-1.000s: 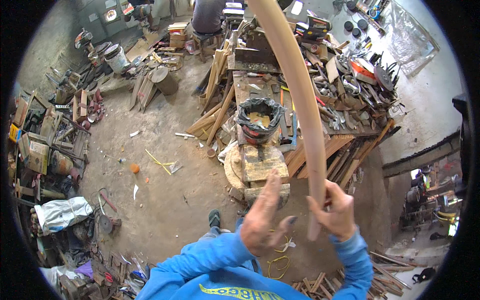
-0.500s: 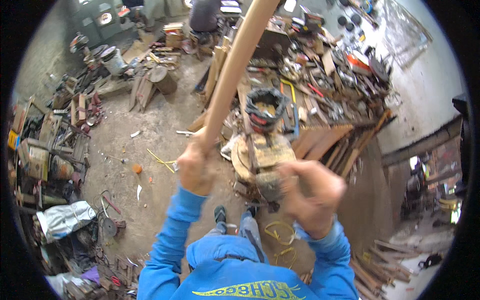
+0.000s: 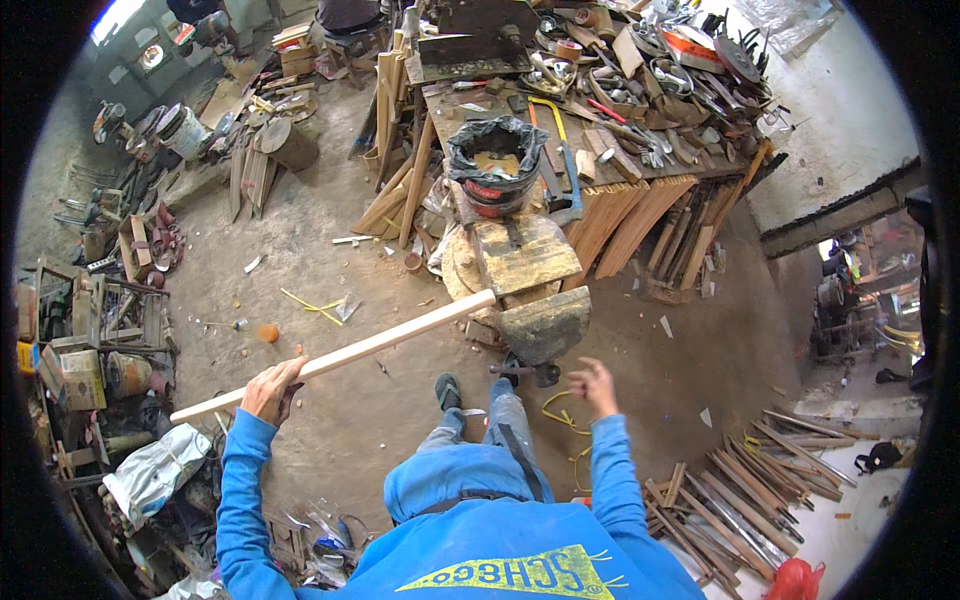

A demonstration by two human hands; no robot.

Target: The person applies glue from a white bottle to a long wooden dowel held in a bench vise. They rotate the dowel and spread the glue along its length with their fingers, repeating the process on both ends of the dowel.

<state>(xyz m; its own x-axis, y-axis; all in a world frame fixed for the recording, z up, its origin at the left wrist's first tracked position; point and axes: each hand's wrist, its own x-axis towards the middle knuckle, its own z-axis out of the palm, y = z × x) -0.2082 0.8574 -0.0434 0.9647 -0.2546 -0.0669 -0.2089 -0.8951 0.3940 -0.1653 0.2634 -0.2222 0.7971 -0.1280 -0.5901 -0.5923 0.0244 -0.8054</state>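
Note:
A long pale wooden pole (image 3: 390,340) slants across the space in front of me. My left hand (image 3: 270,392) is closed around it towards its lower left end. The pole's far end lies at the gap between the two worn wooden jaws of a bench vise (image 3: 545,325); whether the jaws touch it I cannot tell. Below the vise, a dark metal handle (image 3: 546,375) sticks out. My right hand (image 3: 594,388) hovers just right of that handle, apart from it, fingers loosely bent and spread with nothing in them.
Behind the vise stands a bucket (image 3: 495,165) lined with a black bag, beside a hacksaw (image 3: 560,145) on the cluttered bench. Boards (image 3: 630,220) lean under the bench. Wood strips (image 3: 740,505) lie at the lower right, and a silvery sack (image 3: 158,472) at the left.
The pole has come down from upright to a low slant, its far end now at the vise. My left hand moved left and down with it; my right hand drew back below the vise.

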